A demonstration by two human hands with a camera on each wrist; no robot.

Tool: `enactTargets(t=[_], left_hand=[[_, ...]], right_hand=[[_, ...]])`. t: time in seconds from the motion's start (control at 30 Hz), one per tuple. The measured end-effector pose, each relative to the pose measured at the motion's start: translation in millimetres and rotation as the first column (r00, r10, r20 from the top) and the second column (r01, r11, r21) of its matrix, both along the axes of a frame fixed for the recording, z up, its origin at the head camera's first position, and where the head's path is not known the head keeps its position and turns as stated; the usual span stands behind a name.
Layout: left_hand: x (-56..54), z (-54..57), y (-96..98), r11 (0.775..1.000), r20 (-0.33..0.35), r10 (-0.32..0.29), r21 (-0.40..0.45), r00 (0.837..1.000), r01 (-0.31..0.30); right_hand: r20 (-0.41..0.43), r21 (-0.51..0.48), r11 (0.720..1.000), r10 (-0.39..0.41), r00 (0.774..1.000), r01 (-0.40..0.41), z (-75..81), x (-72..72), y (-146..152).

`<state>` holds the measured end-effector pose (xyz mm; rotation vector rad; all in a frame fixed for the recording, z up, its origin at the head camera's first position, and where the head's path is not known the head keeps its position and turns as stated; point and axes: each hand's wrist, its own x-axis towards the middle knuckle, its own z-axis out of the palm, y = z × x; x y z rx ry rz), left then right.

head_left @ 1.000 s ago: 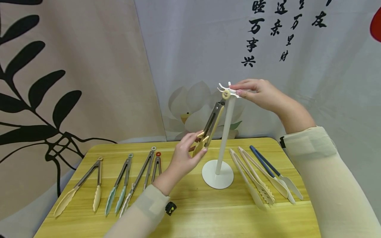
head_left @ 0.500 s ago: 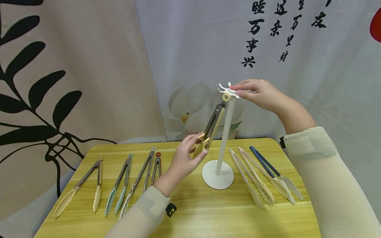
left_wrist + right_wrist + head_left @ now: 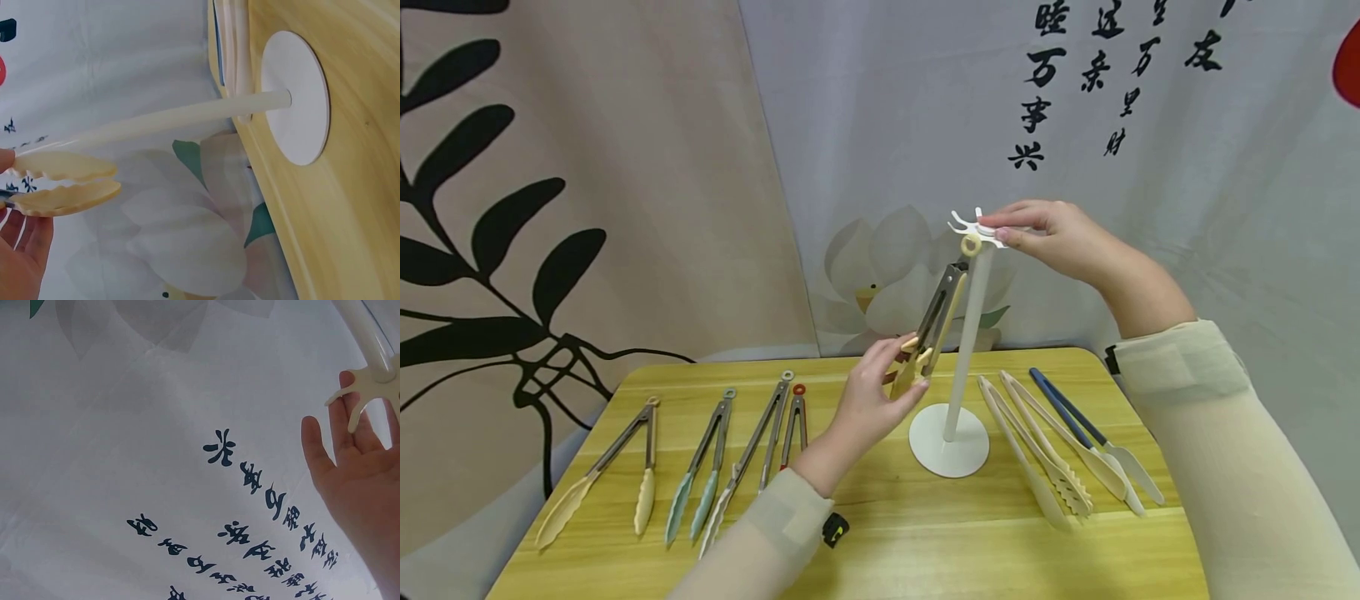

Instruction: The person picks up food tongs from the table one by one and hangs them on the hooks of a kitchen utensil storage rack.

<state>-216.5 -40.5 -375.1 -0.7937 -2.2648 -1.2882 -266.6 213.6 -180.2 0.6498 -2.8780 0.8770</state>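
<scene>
My left hand pinches steel tongs with cream scalloped tips by their tip end. The tongs tilt upward beside the pole of a white stand. Their cream ring is at the hooks on the stand's top; whether it hangs on a hook I cannot tell. My right hand holds the stand's hooked top, with fingers over it and the thumb at the near side. In the right wrist view the fingers extend past the hooks, and the thumb is not visible.
Left on the wooden table lie cream-tipped tongs, mint-tipped tongs, white-tipped tongs and red tongs, partly covered. To the right are two pairs of beige tongs and blue-handled tongs. A printed cloth hangs behind.
My left hand has shifted slightly right with the tongs, and their ring has come down a little. My right hand keeps its place on the stand's top.
</scene>
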Motion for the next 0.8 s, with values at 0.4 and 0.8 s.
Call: enactTargets(t=[0.4, 0.8], left_hand=[[-3.6, -3.0, 9.5, 1.000, 0.062, 0.011, 0.005, 0.998, -0.011], [-2.7, -5.9, 15.6, 1.000, 0.076, 0.020, 0.000, 0.997, -0.020]], right_hand=[[0.000, -0.015, 1.000, 0.000, 1.000, 0.000, 0.1, 1.0, -1], [0.003, -0.016, 1.000, 0.000, 1.000, 0.000, 0.1, 1.6, -1]])
